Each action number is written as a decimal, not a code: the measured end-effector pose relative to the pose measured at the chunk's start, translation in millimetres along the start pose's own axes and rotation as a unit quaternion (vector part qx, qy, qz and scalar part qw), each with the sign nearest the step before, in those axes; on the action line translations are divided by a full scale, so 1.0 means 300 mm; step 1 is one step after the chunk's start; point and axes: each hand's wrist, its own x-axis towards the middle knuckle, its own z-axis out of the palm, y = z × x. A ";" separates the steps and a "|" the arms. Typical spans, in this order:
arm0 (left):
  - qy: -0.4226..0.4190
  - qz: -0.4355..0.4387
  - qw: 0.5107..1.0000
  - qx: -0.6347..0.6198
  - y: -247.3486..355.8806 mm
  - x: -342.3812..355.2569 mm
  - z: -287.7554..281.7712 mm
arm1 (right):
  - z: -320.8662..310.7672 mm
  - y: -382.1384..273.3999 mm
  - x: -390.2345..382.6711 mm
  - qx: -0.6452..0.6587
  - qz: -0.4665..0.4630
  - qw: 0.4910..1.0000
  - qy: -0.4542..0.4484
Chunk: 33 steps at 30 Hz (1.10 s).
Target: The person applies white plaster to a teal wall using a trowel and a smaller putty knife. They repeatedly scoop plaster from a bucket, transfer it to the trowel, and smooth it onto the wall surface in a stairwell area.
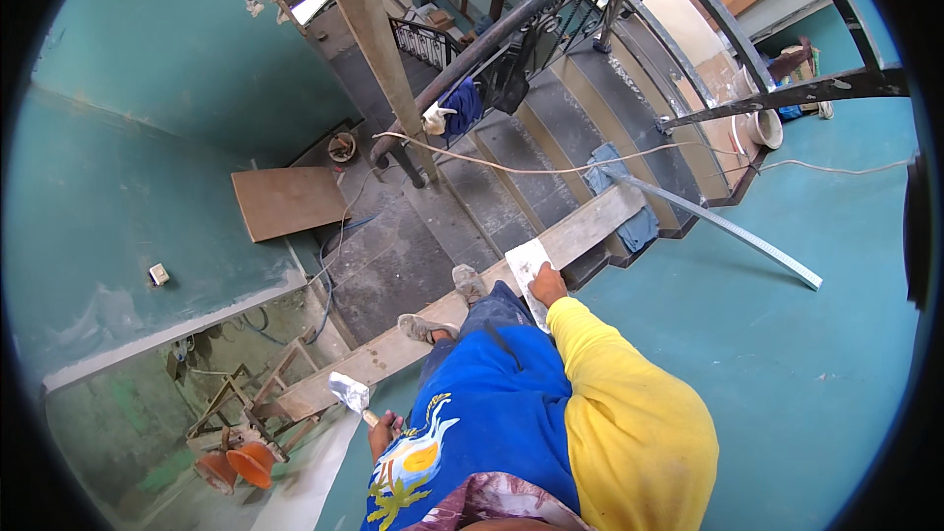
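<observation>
My right hand (547,283) grips a long white-smeared flat blade or board (524,261), held over the plank at about thigh level. At the lower middle, my left hand (383,430) holds a putty knife (349,391) by its handle, its broad blade coated in white material. My shoes (423,327) are on a long narrow plank (615,209) spanning diagonally over the stairwell, beside a blue-green wall. A folded blue cloth (637,228) lies by the plank's upper end, with a perforated metal strip (737,231) extending across it to the right.
Dark steps (541,167) lie below, with a curved iron railing (506,23), a concrete post (359,10) and a loose cable (521,170). A brown board (275,202) leans at left. A wooden trestle (280,383) near orange containers (253,462) stands lower left. Buckets (767,128) sit upper right.
</observation>
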 end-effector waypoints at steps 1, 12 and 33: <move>0.000 -0.001 1.000 -0.001 -0.001 -0.002 0.001 | -0.004 -0.001 -0.004 0.004 0.000 1.000 -0.006; 0.015 0.000 1.000 -0.011 -0.105 -0.005 0.009 | -0.062 0.029 -0.039 0.001 0.018 1.000 -0.019; 0.057 -0.012 0.998 -0.017 -0.344 0.032 -0.005 | -0.030 0.103 0.084 -0.083 -0.057 0.994 -0.047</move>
